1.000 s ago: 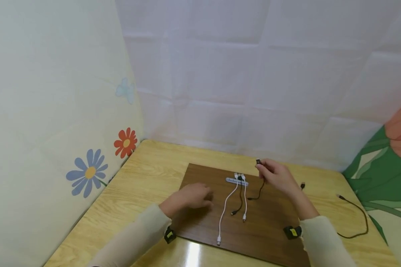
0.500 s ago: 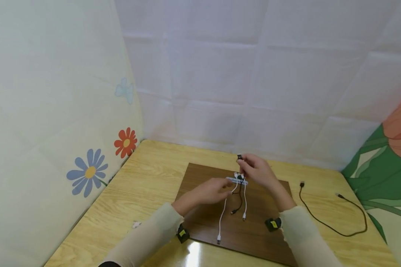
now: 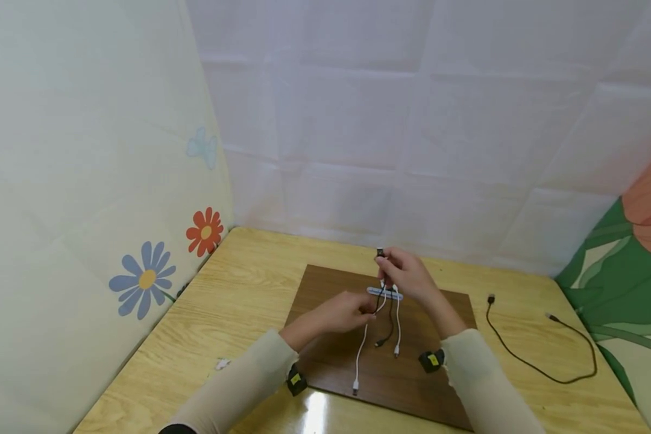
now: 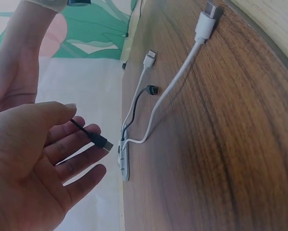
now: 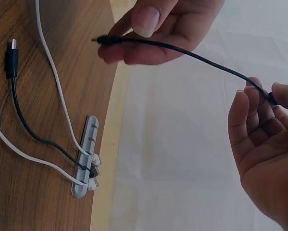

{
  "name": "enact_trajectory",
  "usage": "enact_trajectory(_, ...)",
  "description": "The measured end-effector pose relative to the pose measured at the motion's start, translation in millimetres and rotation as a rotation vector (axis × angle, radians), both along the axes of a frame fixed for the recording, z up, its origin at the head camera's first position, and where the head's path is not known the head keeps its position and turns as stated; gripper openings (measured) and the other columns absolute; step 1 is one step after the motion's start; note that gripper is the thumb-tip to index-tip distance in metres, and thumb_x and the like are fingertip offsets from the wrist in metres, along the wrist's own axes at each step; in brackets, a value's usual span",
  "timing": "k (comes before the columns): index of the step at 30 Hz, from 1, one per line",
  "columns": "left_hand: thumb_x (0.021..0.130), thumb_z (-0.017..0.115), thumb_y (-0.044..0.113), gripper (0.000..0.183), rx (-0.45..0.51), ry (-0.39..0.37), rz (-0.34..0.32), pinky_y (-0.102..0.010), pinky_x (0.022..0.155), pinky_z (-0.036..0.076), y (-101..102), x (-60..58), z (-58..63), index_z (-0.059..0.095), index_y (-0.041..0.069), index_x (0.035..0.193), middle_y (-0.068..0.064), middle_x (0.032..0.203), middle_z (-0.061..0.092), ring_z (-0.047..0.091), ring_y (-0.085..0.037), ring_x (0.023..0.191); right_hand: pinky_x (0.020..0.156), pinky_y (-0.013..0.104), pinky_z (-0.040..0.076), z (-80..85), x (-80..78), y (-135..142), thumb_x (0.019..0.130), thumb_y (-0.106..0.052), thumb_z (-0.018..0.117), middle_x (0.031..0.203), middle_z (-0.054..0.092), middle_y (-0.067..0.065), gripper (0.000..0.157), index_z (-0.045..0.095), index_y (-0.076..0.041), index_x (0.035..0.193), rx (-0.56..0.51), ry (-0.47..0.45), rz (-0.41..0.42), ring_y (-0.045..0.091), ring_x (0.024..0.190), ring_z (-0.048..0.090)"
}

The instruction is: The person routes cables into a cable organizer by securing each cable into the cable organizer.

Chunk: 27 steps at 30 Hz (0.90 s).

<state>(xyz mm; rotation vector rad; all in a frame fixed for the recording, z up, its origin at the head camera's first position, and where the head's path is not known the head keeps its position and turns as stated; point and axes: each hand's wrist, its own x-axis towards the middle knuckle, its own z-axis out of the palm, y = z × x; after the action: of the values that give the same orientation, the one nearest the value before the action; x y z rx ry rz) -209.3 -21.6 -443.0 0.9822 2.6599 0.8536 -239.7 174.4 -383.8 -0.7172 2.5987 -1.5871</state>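
My right hand (image 3: pixel 412 280) pinches the plug end of a short black USB cable (image 5: pixel 196 55) above the wooden board. The cable slants down to my left hand (image 3: pixel 344 310), whose thumb and loosely bent fingers close on it near its other plug (image 4: pixel 100 141); that plug lies along the fingers. Just below my hands a grey cable organizer (image 5: pixel 88 132) sits on the board. Its slots hold two white cables (image 4: pixel 175 77) and another black cable (image 5: pixel 28 127), lying side by side, their free ends toward me.
The dark brown board (image 3: pixel 325 374) lies on a light wood table (image 3: pixel 255 265). To the right, a longer black USB cable (image 3: pixel 531 364) lies loosely curved. A small white piece (image 3: pixel 222 363) is beside my left sleeve. Fabric-covered walls stand behind and at both sides.
My right hand has come left with the black cable, over the organizer. My left hand has moved right and forward to the cable's lower end.
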Motion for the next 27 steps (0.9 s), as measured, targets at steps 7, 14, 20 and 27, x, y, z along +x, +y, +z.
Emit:
enact_trajectory(7, 0.102, 0.062, 0.019, 0.009, 0.018, 0.002, -0.006, -0.017, 0.066, 0.046, -11, 0.7, -1.4, 0.068, 0.012, 0.103, 0.003, 0.090, 0.070, 0.055, -0.002, 0.072, 0.056, 0.031, 0.053, -3.9, -2.8, -4, 0.106, -0.026, 0.055, 0.084, 0.069, 0.021, 0.022, 0.063, -0.007, 0.102, 0.001, -0.026, -0.017, 0.024, 0.063, 0.063)
enact_trajectory(14, 0.101, 0.063, 0.018, 0.006, -0.001, 0.004, 0.009, -0.017, 0.066, 0.049, -20, 2.8, 0.8, 0.067, 0.015, 0.100, 0.008, 0.088, 0.068, 0.056, 0.000, 0.072, 0.058, 0.032, 0.053, -8.5, -6.5, -6, 0.106, -0.026, 0.055, 0.089, 0.069, 0.023, 0.023, 0.063, -0.006, 0.101, 0.032, -0.071, -0.054, 0.025, 0.067, 0.064)
enact_trajectory(20, 0.100, 0.064, 0.014, 0.006, -0.068, 0.032, 0.018, -0.016, 0.072, 0.051, -27, 2.7, -5.8, 0.069, 0.013, 0.103, 0.005, 0.096, 0.072, 0.061, -0.001, 0.081, 0.065, 0.032, 0.056, -14.7, -11.9, -8, 0.104, -0.018, 0.058, 0.091, 0.071, 0.018, 0.019, 0.067, -0.002, 0.103, 0.102, -0.113, -0.108, 0.028, 0.077, 0.068)
enact_trajectory(27, 0.098, 0.066, 0.014, 0.004, -0.148, 0.091, 0.005, -0.017, 0.071, 0.050, -34, 1.1, -15.2, 0.069, 0.015, 0.095, 0.009, 0.088, 0.068, 0.059, -0.001, 0.079, 0.073, 0.043, 0.059, -29.4, -22.3, -9, 0.101, -0.014, 0.063, 0.083, 0.071, 0.009, 0.014, 0.068, -0.002, 0.096, 0.215, -0.119, -0.166, 0.024, 0.078, 0.071)
